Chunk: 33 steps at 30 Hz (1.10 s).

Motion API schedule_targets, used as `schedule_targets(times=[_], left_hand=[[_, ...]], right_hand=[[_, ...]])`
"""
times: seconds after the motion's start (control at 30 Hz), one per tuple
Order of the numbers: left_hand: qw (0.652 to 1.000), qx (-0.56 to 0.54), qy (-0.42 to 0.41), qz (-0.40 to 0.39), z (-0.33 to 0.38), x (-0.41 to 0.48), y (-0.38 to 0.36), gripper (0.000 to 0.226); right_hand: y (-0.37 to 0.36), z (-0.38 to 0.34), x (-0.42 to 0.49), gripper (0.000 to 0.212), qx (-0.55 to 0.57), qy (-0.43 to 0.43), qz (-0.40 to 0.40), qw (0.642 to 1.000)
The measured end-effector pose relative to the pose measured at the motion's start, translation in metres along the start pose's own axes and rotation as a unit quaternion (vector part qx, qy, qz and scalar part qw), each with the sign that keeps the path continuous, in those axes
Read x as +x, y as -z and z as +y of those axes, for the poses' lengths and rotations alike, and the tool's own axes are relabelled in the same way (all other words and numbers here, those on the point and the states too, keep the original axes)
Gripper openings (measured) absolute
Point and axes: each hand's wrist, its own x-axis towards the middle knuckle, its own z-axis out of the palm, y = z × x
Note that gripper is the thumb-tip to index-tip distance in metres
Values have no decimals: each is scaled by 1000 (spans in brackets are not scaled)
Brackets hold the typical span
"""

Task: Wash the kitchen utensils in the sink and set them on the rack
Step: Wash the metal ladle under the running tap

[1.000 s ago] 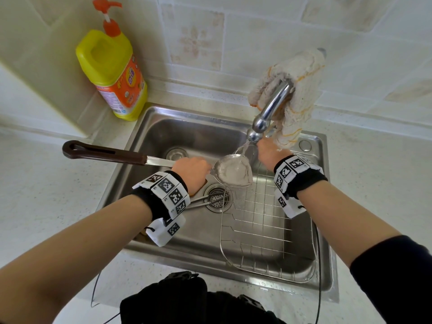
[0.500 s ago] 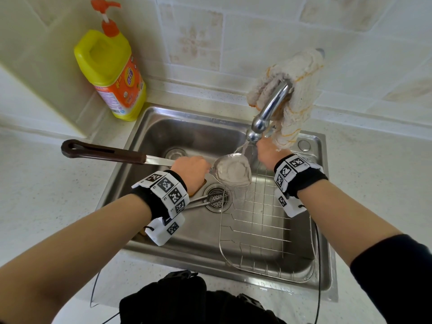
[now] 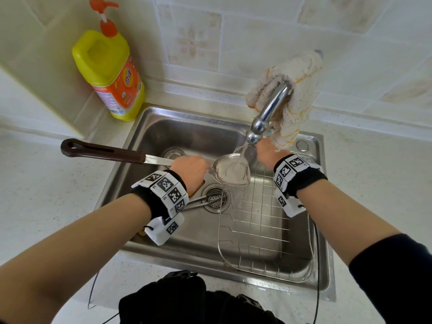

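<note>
1. Head view, setting: pale tiled wall (image 3: 257, 31) at the back, speckled counter (image 3: 46, 206) all round a steel sink (image 3: 149, 127). Yellow detergent bottle (image 3: 109, 73) at the sink's back left corner. Knitted cloth (image 3: 294, 90) draped over the tap (image 3: 268, 111).
2. Inside the sink: wire rack (image 3: 264, 230) filling the right half. Tongs (image 3: 201, 202) flat on the basin floor, tips at the drain (image 3: 215, 198), the rest hidden under the left wrist.
3. Ladle (image 3: 159, 160) held above the basin, bowl right under the spout, hollow side up and brimming, water (image 3: 243, 150) pouring into it.
4. Left hand (image 3: 190, 168): fingers curled over the ladle's steel shaft, just beside the bowl, in a firm grip.
5. Right hand (image 3: 266, 152): close behind the bowl at the foot of the tap, below the cloth. Fingers hidden, so no telling whether spread, curled or touching anything.
6. Compared with the pictures from half a second and a second back: next to nothing moved. Same grip, same bowl under the same stream, the handle shifted a shade at most.
7. Reading for the task: probably mid-rinse, not yet the transfer. No utensil on the rack so far, and the tongs unwashed by the look of it.
8. Long axis of the ladle: nearly level, running left to right across the sink. Dark handle end pointing left, out past the sink's left rim over the counter; bowl end pointing right, towards the rack.
</note>
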Motion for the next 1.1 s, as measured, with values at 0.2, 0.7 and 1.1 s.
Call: schedule_targets(times=[0.2, 0.7, 1.1], left_hand=[[1000, -23, 6, 3, -3, 4, 0, 28], [999, -38, 8, 36, -14, 12, 4, 23], [999, -41, 2, 0, -5, 17, -3, 21]], right_hand=[[28, -45, -68, 31, -96, 42, 28, 994], [-36, -87, -138, 62, -173, 260, -11, 950], [-23, -55, -123, 59, -194, 168, -11, 967]])
